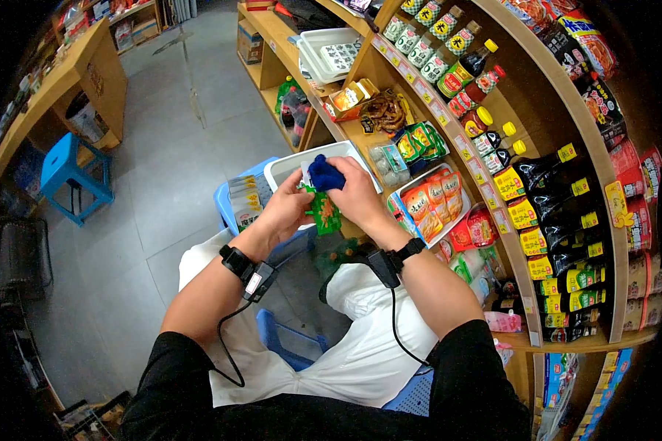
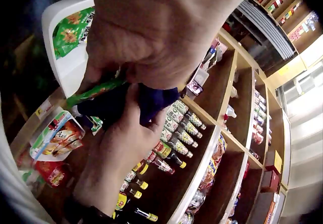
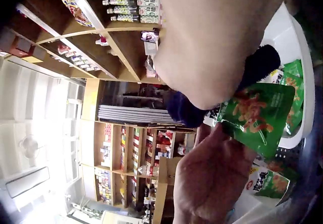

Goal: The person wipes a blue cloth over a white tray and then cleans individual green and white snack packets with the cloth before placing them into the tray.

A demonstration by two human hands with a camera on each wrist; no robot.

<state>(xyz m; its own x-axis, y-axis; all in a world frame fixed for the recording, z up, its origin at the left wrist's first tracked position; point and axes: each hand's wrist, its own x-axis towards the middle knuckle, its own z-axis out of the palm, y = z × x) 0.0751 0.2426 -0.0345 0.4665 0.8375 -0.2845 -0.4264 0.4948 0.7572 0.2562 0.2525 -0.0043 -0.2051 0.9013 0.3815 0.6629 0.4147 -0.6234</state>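
Observation:
A person sits before store shelves. The left hand point(image 1: 290, 206) pinches a green snack packet point(image 1: 324, 212) by its edge, held over a white tray point(image 1: 287, 167). The right hand point(image 1: 354, 192) grips a dark blue cloth point(image 1: 325, 173) and presses it on the packet's top. In the left wrist view the green packet point(image 2: 93, 90) and blue cloth point(image 2: 154, 99) sit between both hands. In the right wrist view the packet point(image 3: 257, 115) shows an orange picture, and the cloth point(image 3: 257, 65) pokes out beyond the right hand.
The white tray rests on a blue stool point(image 1: 224, 202) with more packets point(image 1: 244, 202) beside it. Wooden shelves point(image 1: 449, 132) at right carry sauce bottles point(image 1: 456, 66), black pouches point(image 1: 559, 213) and trays of snacks point(image 1: 434, 202). Another blue stool point(image 1: 70, 173) stands far left on the grey floor.

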